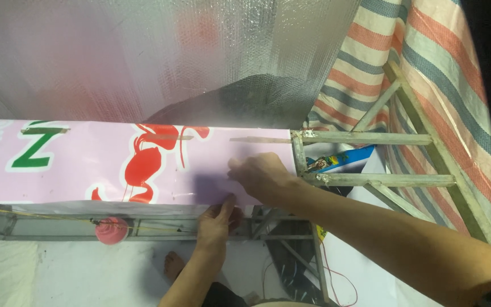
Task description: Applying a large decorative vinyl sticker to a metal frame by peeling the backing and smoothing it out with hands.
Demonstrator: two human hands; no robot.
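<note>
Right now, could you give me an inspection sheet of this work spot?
Surface: metal frame, welded bars, partly covered.
Job's things: pink banner with red and green shapes, laid over the frame.
Clutter: round pink object on a yellow string.
Hands: right hand flat on the banner near its end; left hand grips its lower edge.
Cables: red wire under the frame.
Surroundings: silver foil sheet, striped tarp, bare foot.

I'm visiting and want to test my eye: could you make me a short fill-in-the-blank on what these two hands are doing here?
1. Both hands rest on a printed banner whose background colour is ____.
2. The right hand lies flat near the banner's ____ end.
3. The left hand grips the banner's ____ edge.
4. The banner lies across a welded ____ frame.

Missing words: pink; right; lower; metal
</note>
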